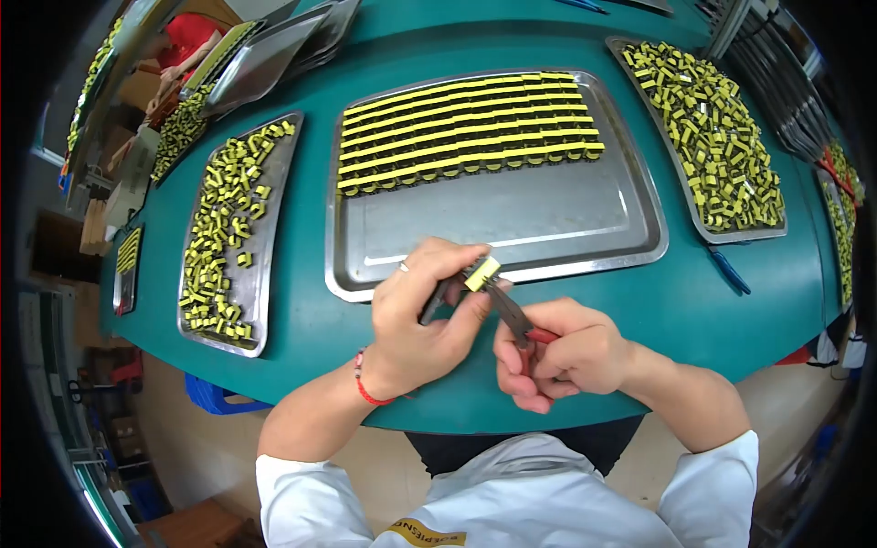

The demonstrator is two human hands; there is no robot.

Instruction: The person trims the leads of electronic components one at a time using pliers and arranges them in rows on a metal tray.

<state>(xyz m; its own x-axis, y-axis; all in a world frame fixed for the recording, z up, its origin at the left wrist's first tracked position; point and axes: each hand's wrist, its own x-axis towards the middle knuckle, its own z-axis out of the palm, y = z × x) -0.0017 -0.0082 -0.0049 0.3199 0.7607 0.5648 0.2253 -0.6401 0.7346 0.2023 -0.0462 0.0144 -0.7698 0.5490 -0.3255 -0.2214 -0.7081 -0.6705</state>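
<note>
Both sides busy: left hand (420,315) and right hand (571,347) come together over the table's near side, just in front of the big middle tray (493,224).
Left grip: thumb and fingers pinch one yellow-wrapped component (482,273), its bright face turned up; something dark shows beneath the fingers, too covered to make out.
Right grip: fingers curl around the red handles of the pliers (513,315), and the nose runs up and left, right to the component! Whether the tips bite or merely touch, I cannot tell.
Middle tray: rows of yellow-topped components (466,128) fill the far half, lined up edge to edge, with bare metal nearer the person.
Left tray: loose yellow pieces (215,237) lie scattered every which way along this narrow tray (265,274).
Right tray: a far thicker heap (713,128) packs this one (744,235), and a blue-handled tool (726,268) rests just by its near end.
Table: green top (301,301) under it all.
Wrist: red bracelet (373,388) on the left.
Far left: another person in a red top (187,41) sits beyond the leaning metal trays (265,73).
</note>
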